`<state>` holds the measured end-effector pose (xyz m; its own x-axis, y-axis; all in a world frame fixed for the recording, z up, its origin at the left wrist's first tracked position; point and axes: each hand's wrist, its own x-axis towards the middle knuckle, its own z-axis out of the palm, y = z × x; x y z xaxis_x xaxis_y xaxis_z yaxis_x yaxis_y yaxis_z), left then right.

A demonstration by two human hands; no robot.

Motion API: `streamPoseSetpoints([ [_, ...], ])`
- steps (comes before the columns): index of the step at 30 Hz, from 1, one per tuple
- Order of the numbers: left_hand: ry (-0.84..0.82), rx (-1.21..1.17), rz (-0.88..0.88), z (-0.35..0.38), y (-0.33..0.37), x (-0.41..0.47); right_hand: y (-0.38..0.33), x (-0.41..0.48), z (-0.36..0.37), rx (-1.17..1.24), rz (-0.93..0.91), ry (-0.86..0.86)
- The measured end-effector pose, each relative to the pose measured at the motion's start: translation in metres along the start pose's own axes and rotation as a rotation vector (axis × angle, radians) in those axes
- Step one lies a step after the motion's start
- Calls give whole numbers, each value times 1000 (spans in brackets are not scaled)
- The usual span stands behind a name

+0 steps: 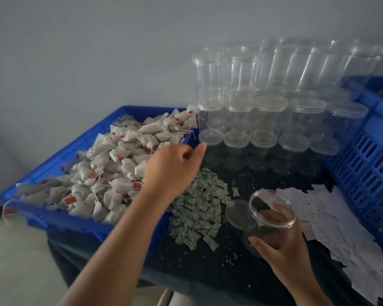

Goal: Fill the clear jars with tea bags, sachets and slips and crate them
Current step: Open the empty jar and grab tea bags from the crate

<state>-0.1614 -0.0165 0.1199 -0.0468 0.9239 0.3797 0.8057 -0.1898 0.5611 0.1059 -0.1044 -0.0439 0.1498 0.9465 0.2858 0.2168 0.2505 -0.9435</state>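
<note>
My right hand [281, 241] grips an open clear jar [269, 219], tilted with its mouth toward me; it looks empty. The jar's lid [236, 214] lies flat on the dark table just left of it. My left hand [175, 166] hovers with loosely curled fingers over the right edge of a blue tray [60, 155] heaped with white tea bags [111, 168] carrying red tags; it holds nothing. A pile of small greenish sachets [199, 208] lies between the tray and the jar. White paper slips [341, 228] are spread at the right.
Stacked, lidded clear jars [263, 111] stand in rows at the back against the grey wall. A blue slotted crate [367, 160] sits at the right edge. Crumbs dot the dark table cloth [208, 268].
</note>
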Motion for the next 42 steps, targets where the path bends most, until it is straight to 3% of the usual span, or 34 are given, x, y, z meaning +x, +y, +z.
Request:
streamPoseSetpoints([
  [2,-85,272,-32,-34,-24,23,1,-1,0,-40,-14,-31],
  [6,-639,678,-246,-57,-81,36,0,1,1,-77,-29,-98],
  [7,-673,698,-223,-56,-89,34,1,1,1,-72,-26,-109],
  [11,-453,554,-103,-52,-115,28,4,3,1,-66,-10,-118],
  [15,-214,286,-115,-55,-126,20,4,2,2,-48,-38,-102],
  [19,103,144,-109,-66,-112,18,1,2,3,-30,-41,-111],
  [22,209,22,-117,-75,-86,17,-4,2,4,-30,-28,-109],
  [31,251,-344,-154,-98,-19,17,-6,2,4,-64,-34,-120],
  [34,158,-443,-66,-101,7,11,-9,1,4,-82,-37,-128],
  [38,38,-324,27,-72,34,4,-8,1,4,-142,-40,-149],
  [42,-276,-356,19,-18,42,-12,-11,1,6,-154,-34,-173],
])
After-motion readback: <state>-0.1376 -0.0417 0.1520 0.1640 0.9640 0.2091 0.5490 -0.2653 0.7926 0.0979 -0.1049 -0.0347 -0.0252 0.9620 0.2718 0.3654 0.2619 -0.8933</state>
